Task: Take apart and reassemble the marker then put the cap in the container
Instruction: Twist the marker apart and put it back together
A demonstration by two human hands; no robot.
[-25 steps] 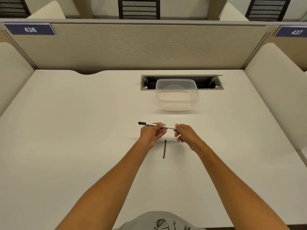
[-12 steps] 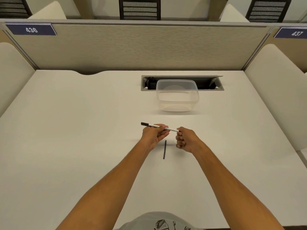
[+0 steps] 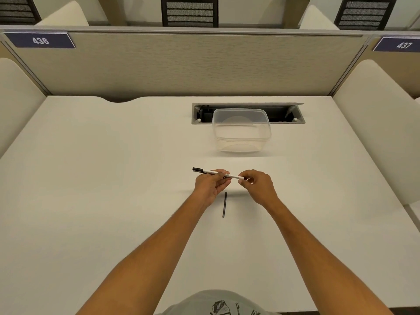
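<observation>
Both hands hold a slim white marker [image 3: 218, 174] above the smooth white desk [image 3: 113, 189].

The marker is a thin white tube with a black left end, lying nearly level. The left hand [image 3: 210, 185] pinches its middle between thumb and fingers; the right hand [image 3: 256, 185], fingers curled, pinches its right end, where half a second ago it was a closed fist just clear of the tip. A thin black rod [image 3: 224, 204] lies on the desk just nearer, between the wrists. The clear, round-cornered plastic container [image 3: 241, 130] stands farther off, before a grey cable slot [image 3: 286, 113].
</observation>
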